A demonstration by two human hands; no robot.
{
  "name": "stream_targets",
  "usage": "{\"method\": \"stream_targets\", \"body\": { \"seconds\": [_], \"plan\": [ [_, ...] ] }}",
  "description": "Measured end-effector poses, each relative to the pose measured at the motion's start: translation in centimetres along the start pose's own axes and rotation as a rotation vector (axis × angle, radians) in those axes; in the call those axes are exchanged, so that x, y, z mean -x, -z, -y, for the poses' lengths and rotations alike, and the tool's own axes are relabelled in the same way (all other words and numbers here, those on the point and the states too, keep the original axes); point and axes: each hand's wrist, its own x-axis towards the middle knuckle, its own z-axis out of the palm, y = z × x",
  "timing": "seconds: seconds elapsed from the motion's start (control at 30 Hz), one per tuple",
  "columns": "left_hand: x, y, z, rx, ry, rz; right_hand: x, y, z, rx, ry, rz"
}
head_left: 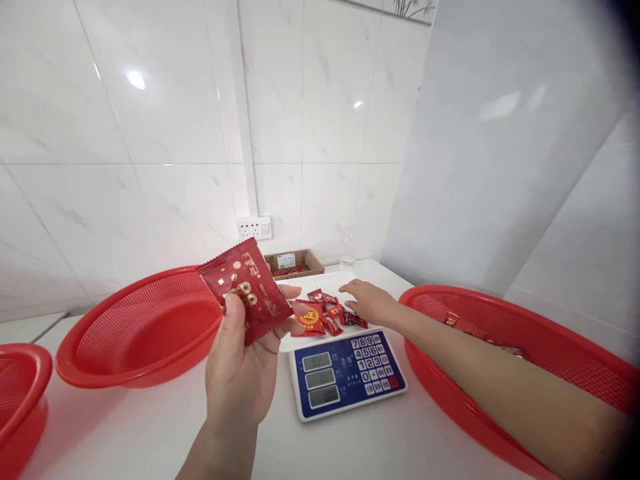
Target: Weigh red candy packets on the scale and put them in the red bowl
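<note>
My left hand [243,367] is raised above the white table and closed on a dark red flat packet [246,288] with gold print, thumb on its front. My right hand [369,303] reaches out over the white pan of a digital scale [345,373], fingers stretched and resting on small red wrapped sweets [325,315] piled there. The scale has a blue panel with three displays and a keypad.
A red mesh basket [145,327] sits left of the scale, a second red basket [510,347] lies under my right forearm, and a third [20,393] shows at the left edge. A small cardboard box [294,262] and a wall socket [255,227] are at the tiled back wall.
</note>
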Motion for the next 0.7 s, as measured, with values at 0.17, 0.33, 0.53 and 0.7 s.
{"method": "stream_targets", "body": {
  "seconds": [0.17, 0.33, 0.53, 0.7],
  "plan": [
    [0.0, 0.0, -0.1, -0.003, -0.012, 0.014, -1.8, -0.5, 0.2, -0.005, 0.056, 0.017],
    [0.0, 0.0, -0.1, 0.003, -0.015, 0.01, -3.1, -1.1, 1.4, -0.036, 0.108, 0.056],
    [0.0, -0.1, -0.2, -0.001, -0.02, -0.002, -3.5, -1.7, 2.4, -0.048, 0.047, 0.014],
    [0.0, -0.2, -0.3, -0.01, -0.029, -0.012, -2.8, 0.1, 1.2, -0.057, -0.117, -0.019]
  ]
}}
